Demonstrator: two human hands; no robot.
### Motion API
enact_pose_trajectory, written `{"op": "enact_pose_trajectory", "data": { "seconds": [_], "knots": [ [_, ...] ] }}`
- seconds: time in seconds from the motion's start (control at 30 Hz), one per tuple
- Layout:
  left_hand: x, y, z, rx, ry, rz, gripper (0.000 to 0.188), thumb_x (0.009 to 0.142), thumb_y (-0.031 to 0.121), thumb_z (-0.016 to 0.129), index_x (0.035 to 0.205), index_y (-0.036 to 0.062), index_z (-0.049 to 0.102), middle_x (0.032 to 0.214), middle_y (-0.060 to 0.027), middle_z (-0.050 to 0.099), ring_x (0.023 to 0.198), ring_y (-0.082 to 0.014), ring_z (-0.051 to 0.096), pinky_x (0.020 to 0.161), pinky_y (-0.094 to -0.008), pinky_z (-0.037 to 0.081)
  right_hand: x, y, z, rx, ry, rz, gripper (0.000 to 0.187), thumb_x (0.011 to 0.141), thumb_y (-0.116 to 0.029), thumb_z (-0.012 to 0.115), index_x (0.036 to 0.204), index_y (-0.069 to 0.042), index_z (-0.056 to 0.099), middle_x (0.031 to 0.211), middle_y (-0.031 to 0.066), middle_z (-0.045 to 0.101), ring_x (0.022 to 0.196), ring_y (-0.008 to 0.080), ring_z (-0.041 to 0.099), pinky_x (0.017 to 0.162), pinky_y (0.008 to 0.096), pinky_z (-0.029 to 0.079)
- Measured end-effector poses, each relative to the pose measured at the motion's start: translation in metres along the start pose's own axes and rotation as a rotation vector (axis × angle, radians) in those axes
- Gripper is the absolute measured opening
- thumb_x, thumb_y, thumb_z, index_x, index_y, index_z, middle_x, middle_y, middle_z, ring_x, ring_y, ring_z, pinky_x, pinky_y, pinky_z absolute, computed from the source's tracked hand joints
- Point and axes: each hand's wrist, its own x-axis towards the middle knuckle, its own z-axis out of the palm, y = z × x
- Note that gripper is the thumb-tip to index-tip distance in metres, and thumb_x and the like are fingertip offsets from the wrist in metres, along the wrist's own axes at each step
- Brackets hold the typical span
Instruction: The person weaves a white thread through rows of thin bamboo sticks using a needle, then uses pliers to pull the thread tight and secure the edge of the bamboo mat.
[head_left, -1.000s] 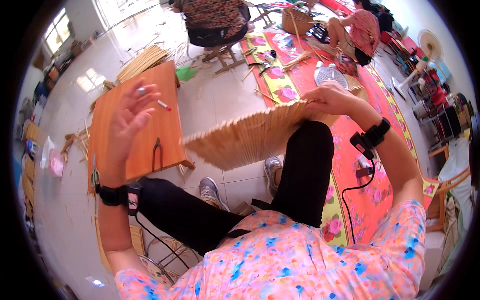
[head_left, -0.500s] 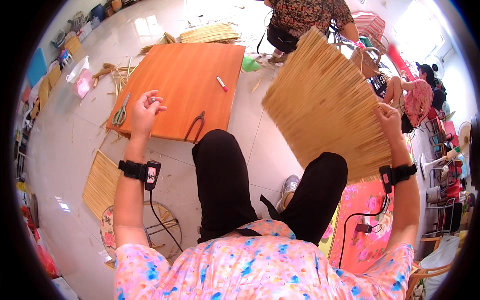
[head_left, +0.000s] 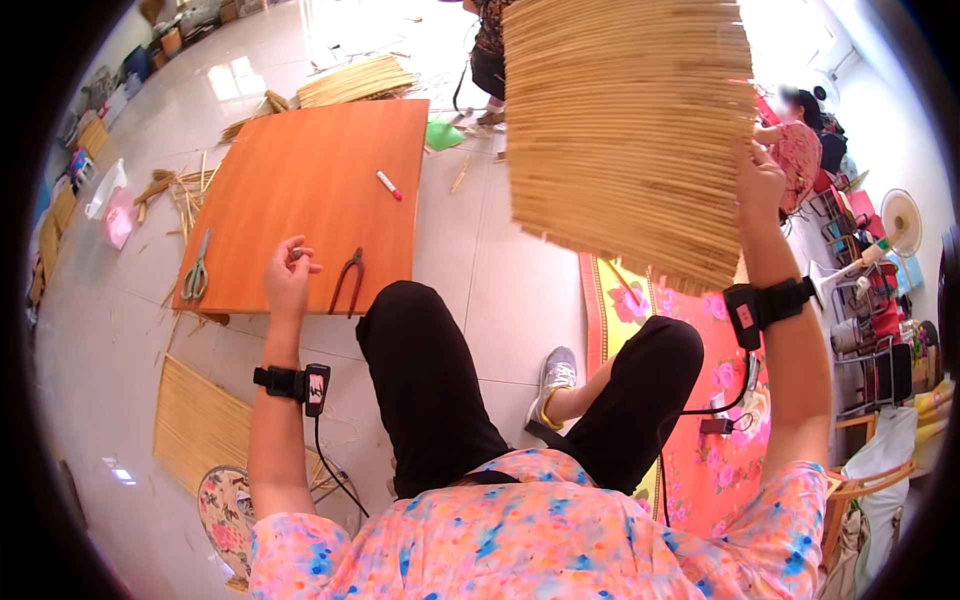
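Note:
A large panel of thin straw-coloured strips [head_left: 630, 140] hangs raised at the upper right, gripped at its right edge by my right hand [head_left: 762, 185]. That hand's fingers are closed on the edge. My left hand [head_left: 288, 280] hovers by the near edge of a low orange-brown table [head_left: 300, 180], its fingers loosely bent and apart, nothing visible in them. On the table, grey-green scissors [head_left: 196, 275] lie at the left corner. Pliers with dark red handles [head_left: 349, 282] rest at the near edge, just right of my left hand. A red-and-white marker pen [head_left: 389, 185] lies farther back.
Another straw panel [head_left: 205, 415] lies on the floor at left, beside a floral round stool [head_left: 225, 500]. Red floral cloth [head_left: 725, 380] spreads at right. Beyond the table is a bundle of strips [head_left: 360, 80]. Two people [head_left: 490, 50] are farther off, one near a fan [head_left: 901, 222].
My right hand has lifted the straw panel upward and turned it, so its strips now run nearly sideways. In the picture, my left hand and the table sit slightly lower and the table farther left.

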Motion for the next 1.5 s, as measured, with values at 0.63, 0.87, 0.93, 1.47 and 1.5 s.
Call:
{"op": "enact_pose_trajectory", "data": {
  "seconds": [0.63,0.87,0.93,1.47,1.5],
  "knots": [
    [-0.063,-0.047,0.034,0.814,-0.111,0.103,0.043,0.082,0.019,0.070,0.119,0.0037,0.056,0.121,-0.0202,0.053,0.116,-0.0373,0.050,0.093,-0.0460,0.046,-0.239,0.040,0.058,-0.046,-0.029,0.328,0.022,0.091,-0.017,0.067,0.095,0.004,0.070,0.064,-0.0044,0.057,0.058,0.0028,0.042,0.053,0.0235,0.037],
    [-0.061,-0.076,0.042,0.953,-0.101,0.111,0.048,0.081,0.026,0.073,0.120,0.0055,0.054,0.124,-0.0224,0.050,0.118,-0.0405,0.047,0.093,-0.0486,0.045,-0.266,0.007,0.041,0.039,0.010,0.366,0.023,0.095,-0.011,0.062,0.107,0.007,0.067,0.081,-0.0019,0.066,0.070,0.0019,0.052,0.062,0.0202,0.043],
    [-0.057,-0.089,0.047,0.957,-0.111,0.114,0.048,0.080,0.028,0.074,0.119,0.0068,0.054,0.125,-0.0213,0.049,0.118,-0.0391,0.047,0.092,-0.0489,0.045,-0.273,0.002,0.041,0.087,0.012,0.382,0.025,0.095,-0.012,0.062,0.109,0.007,0.066,0.084,-0.0020,0.066,0.071,0.0016,0.053,0.062,0.0193,0.043],
    [0.013,-0.151,0.028,-0.075,-0.324,-0.470,0.024,0.091,0.031,0.058,0.078,0.0115,0.057,0.084,-0.0039,0.062,0.073,-0.0214,0.059,0.063,-0.0361,0.048,-0.299,-0.015,0.034,-0.192,-0.167,0.386,0.019,0.088,-0.013,0.063,0.099,0.002,0.069,0.062,0.0052,0.060,0.057,0.0055,0.049,0.054,0.0268,0.042],
    [0.015,-0.141,0.022,-0.452,-0.391,-0.553,0.024,0.094,0.033,0.053,0.080,0.0138,0.057,0.080,-0.0004,0.063,0.069,-0.0183,0.059,0.061,-0.0334,0.048,-0.297,-0.020,0.032,-0.290,-0.219,0.354,0.020,0.087,-0.014,0.064,0.098,0.002,0.069,0.063,0.0091,0.061,0.055,0.0082,0.052,0.054,0.0286,0.043]
  ]
}}
